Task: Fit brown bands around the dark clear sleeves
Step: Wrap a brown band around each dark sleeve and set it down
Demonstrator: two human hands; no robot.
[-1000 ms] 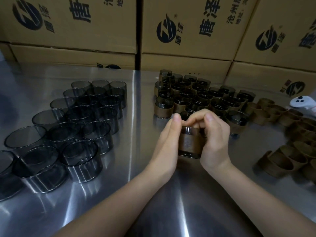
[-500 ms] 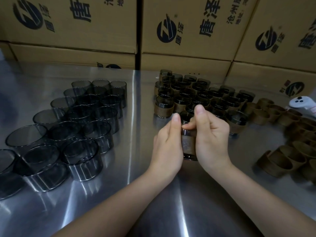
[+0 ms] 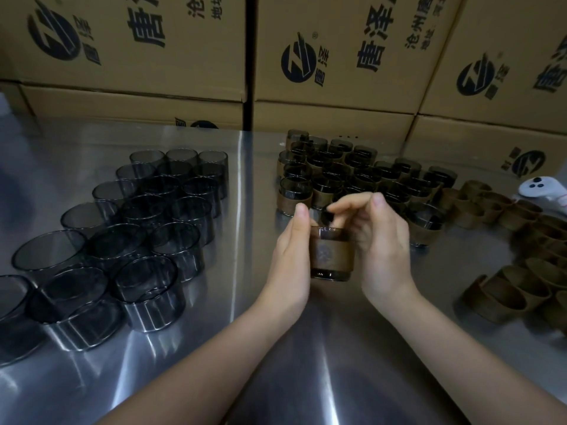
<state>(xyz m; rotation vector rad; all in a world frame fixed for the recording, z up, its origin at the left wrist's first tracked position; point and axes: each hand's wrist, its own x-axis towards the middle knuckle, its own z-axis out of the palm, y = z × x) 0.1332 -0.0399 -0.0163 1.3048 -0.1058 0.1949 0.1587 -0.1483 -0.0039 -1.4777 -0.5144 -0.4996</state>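
In R hand (image 3: 380, 250): sleeve (image 3: 329, 275), band (image 3: 333, 256) more exposed

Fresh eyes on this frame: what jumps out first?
Dead centre, the left hand and right hand hold one dark clear sleeve with a brown band round its middle. On the steel table, a cluster of bare sleeves stands to the left, banded sleeves crowd the back and loose brown bands lie at right. Printed cardboard boxes wall off the far side.
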